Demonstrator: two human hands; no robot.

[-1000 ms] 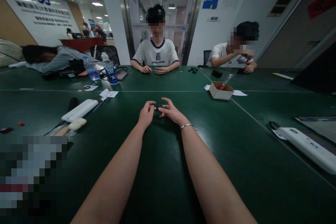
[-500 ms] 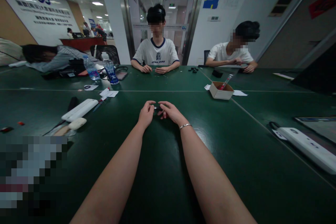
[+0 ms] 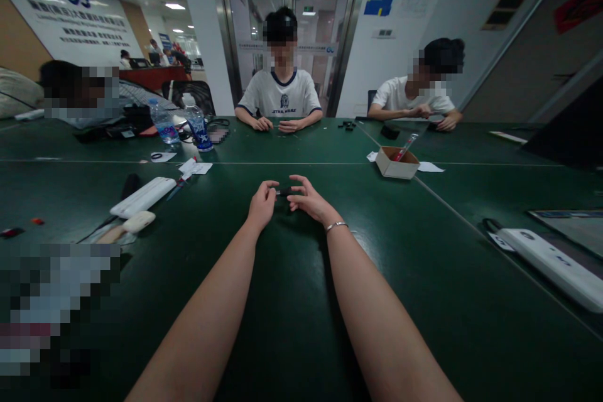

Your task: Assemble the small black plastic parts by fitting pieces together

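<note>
Head view: well left of the open box [image 3: 394, 168] and nearer the wearer, I see a small dark piece [image 3: 284, 191] over the green counter [image 3: 292, 301]. The left hand [image 3: 262, 205] has its grip pinching one end; the right hand [image 3: 309, 201] spreads its grip around the other (touching or not, I can't tell).

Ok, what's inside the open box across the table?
A slim clear item with red on it leans inside the box, its top end sticking out. The box's near side hides the bottom, so anything lying there can't be seen.
</note>
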